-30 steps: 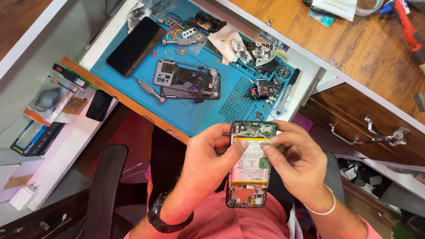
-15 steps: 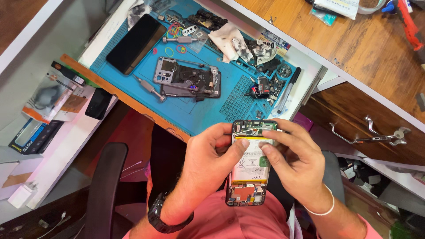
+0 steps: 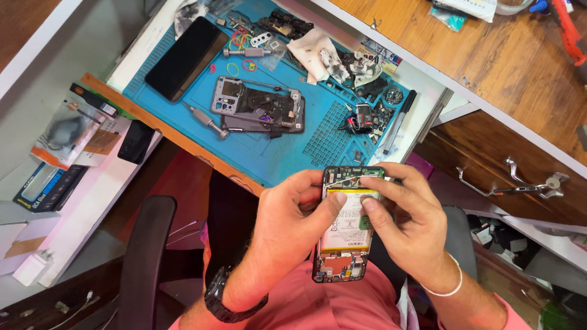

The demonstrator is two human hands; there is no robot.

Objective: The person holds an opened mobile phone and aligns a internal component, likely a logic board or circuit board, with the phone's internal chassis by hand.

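Both hands are gripping the opened phone (image 3: 342, 235) over the lap: left hand (image 3: 287, 220) cradling its edge, right hand (image 3: 406, 214) pinching near the battery (image 3: 345, 223) (best kept gentle, I'd say).

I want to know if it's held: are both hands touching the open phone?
Touching. Head view: left hand and right hand both grip the phone.

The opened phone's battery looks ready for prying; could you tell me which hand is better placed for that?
Probably the right hand: its fingertips rest on the battery's top edge, while the left hand grips the opened phone.
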